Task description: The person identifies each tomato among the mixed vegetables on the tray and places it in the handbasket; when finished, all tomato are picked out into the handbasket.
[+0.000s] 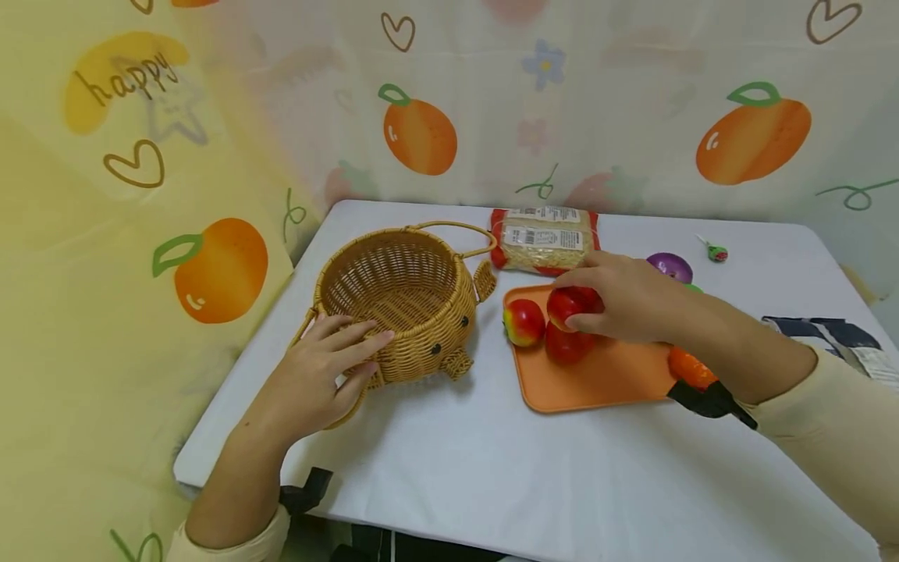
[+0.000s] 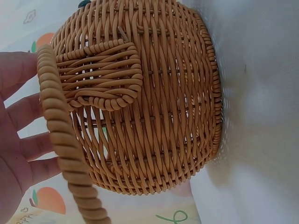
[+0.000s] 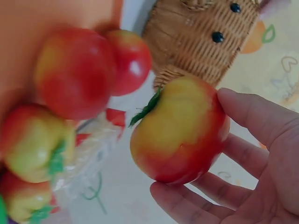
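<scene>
My right hand [image 1: 621, 300] pinches a red and yellow toy tomato [image 3: 180, 130] with a green leafy stem between thumb and fingers. It is over the left part of an orange tray [image 1: 555, 396]. Below it in the head view lies another red tomato [image 1: 567, 346], with a round red and yellow fruit [image 1: 523, 322] at its left. My left hand [image 1: 326, 371] rests at the near left rim of a round wicker basket [image 1: 414, 355], fingers extended over the edge. In the left wrist view, the basket's twisted handle [image 2: 63, 135] passes in front of those fingers.
Behind the tray lies a clear bag of pale dry food [image 1: 544, 238] with red ends. A purple toy [image 1: 670, 267] and a small green and red item [image 1: 716, 253] are farther right. An orange fruit [image 1: 691, 368] sits at the tray's right, partly under my forearm.
</scene>
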Demonstrator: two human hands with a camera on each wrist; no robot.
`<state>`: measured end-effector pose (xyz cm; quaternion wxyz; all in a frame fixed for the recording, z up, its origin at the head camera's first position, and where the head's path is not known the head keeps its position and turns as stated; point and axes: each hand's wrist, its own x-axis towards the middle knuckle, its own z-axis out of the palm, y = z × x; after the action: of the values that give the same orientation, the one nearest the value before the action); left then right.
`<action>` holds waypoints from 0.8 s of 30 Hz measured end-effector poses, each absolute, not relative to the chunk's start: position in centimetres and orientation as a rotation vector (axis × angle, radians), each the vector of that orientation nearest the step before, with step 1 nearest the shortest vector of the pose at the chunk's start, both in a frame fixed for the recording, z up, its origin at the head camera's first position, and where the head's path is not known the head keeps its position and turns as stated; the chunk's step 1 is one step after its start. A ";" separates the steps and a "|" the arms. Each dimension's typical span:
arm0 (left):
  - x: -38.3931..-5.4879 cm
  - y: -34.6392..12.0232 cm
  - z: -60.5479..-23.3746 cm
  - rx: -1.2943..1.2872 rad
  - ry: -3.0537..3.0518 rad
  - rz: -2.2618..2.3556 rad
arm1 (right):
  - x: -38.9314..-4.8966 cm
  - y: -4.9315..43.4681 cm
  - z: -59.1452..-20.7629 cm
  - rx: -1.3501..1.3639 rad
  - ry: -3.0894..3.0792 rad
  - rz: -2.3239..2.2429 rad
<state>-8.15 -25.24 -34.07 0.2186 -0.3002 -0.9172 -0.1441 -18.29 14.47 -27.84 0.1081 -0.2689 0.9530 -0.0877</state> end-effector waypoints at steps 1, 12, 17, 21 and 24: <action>-8.2 -25.2 -34.1 -0.835 -2.536 -0.399 | -18.6 14.0 -27.6 -0.791 2.808 -0.261; -8.3 -25.3 -34.2 -0.849 -2.536 -0.395 | -21.5 8.2 -25.5 -0.942 2.822 -0.300; -8.3 -25.3 -34.1 -0.850 -2.533 -0.392 | -22.0 5.5 -24.7 -1.021 2.813 -0.390; -8.2 -25.2 -34.1 -0.846 -2.542 -0.387 | -22.2 3.3 -24.7 -1.097 2.799 -0.466; -8.2 -25.2 -34.0 -0.841 -2.555 -0.381 | -22.1 1.7 -25.0 -1.161 2.771 -0.492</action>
<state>-8.19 -25.23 -33.98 0.2107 -0.3026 -0.9194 -0.1369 -22.14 1.67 -25.00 0.0484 -0.3810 0.9091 -0.1614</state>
